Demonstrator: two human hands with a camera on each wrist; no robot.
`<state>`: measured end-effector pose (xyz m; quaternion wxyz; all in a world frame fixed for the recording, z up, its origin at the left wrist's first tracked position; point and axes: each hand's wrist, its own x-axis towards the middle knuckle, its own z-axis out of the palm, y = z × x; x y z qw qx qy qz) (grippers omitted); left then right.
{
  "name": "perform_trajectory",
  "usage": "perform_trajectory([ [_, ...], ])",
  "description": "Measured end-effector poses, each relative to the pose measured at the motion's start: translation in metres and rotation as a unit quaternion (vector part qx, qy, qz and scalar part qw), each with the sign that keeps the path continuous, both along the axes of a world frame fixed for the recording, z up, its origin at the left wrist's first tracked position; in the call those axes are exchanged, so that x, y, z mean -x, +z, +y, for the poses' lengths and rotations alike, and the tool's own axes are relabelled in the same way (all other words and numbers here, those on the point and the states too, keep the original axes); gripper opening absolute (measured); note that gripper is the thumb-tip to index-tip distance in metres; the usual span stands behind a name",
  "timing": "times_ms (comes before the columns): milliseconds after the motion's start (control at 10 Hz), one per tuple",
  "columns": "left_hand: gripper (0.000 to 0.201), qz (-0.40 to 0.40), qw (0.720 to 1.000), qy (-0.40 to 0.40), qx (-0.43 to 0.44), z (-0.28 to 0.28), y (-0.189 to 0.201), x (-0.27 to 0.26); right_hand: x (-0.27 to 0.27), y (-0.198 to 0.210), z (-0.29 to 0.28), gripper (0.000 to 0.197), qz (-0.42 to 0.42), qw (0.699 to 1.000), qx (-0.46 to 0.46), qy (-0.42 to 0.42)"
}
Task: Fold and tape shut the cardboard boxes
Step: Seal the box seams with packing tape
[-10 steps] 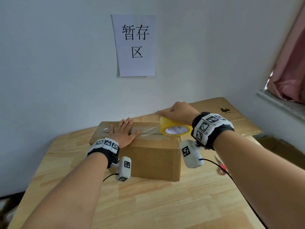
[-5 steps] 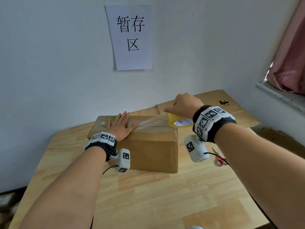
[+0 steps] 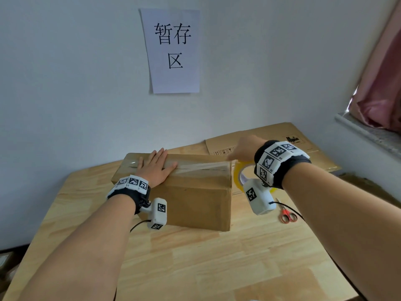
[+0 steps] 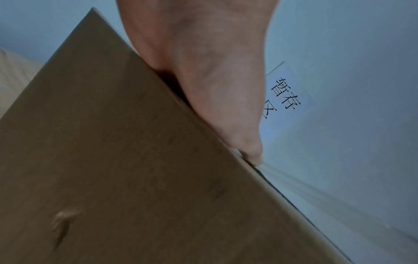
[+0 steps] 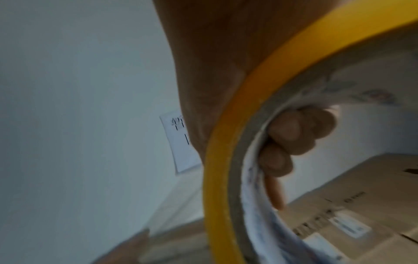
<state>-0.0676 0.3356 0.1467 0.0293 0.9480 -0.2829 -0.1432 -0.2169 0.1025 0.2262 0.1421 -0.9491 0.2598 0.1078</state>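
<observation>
A closed brown cardboard box (image 3: 195, 200) stands on the wooden table (image 3: 195, 268). Clear tape (image 3: 201, 168) runs along its top seam toward the right edge. My left hand (image 3: 155, 169) lies flat on the box top with straight fingers, pressing the taped seam; the left wrist view shows the palm (image 4: 203, 71) against the box edge (image 4: 135, 160). My right hand (image 3: 243, 152) grips the yellow tape roll (image 3: 239, 175) just past the box's right end, tilted downward. In the right wrist view my fingers (image 5: 294, 135) curl through the roll's core (image 5: 221, 160).
Red-handled scissors (image 3: 287, 215) lie on the table right of the box. Flattened cardboard (image 3: 282, 146) rests at the back right against the wall. A paper sign (image 3: 173, 51) hangs on the wall. A window ledge and pink curtain (image 3: 382, 88) are at the far right.
My right hand has pulled the tape roll rightward along the seam, past the box's right edge and down. The left hand has stayed flat on the box top.
</observation>
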Motion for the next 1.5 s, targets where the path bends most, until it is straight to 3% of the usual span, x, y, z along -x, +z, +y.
perform_trajectory([
  [100,0.072,0.002,1.0,-0.003,-0.002,-0.001,-0.001,0.0,0.006,-0.02,-0.009,0.058,-0.039,0.999,-0.01,-0.017],
  [200,0.072,0.001,1.0,-0.001,-0.005,-0.003,-0.002,0.0,0.009,-0.032,-0.014,0.065,-0.108,0.994,-0.028,-0.009],
  [300,0.071,-0.001,1.0,0.001,-0.003,-0.004,-0.002,-0.001,0.008,-0.036,-0.02,0.067,-0.125,0.991,-0.05,0.009],
  [600,0.072,-0.001,1.0,0.001,0.001,-0.003,-0.004,-0.001,0.014,-0.051,-0.021,0.06,-0.058,0.989,-0.132,0.014],
  [800,0.072,-0.005,1.0,0.001,-0.001,-0.004,-0.005,-0.003,0.015,-0.059,-0.025,0.055,-0.094,0.977,-0.192,-0.006],
  [900,0.072,-0.006,1.0,0.001,0.001,-0.004,-0.006,-0.003,0.014,-0.063,-0.027,0.068,-0.112,0.97,-0.215,-0.017],
  [1300,0.072,-0.003,1.0,0.001,0.002,-0.002,-0.005,-0.001,0.012,-0.07,-0.032,0.083,-0.109,0.961,-0.251,-0.029],
  [1400,0.072,-0.006,1.0,0.002,0.001,-0.001,-0.005,-0.001,0.01,-0.072,-0.034,0.078,-0.118,0.962,-0.245,-0.025],
  [1500,0.072,-0.007,1.0,-0.001,0.001,-0.002,-0.005,0.0,0.011,-0.072,-0.035,0.057,-0.124,0.965,-0.229,-0.013],
])
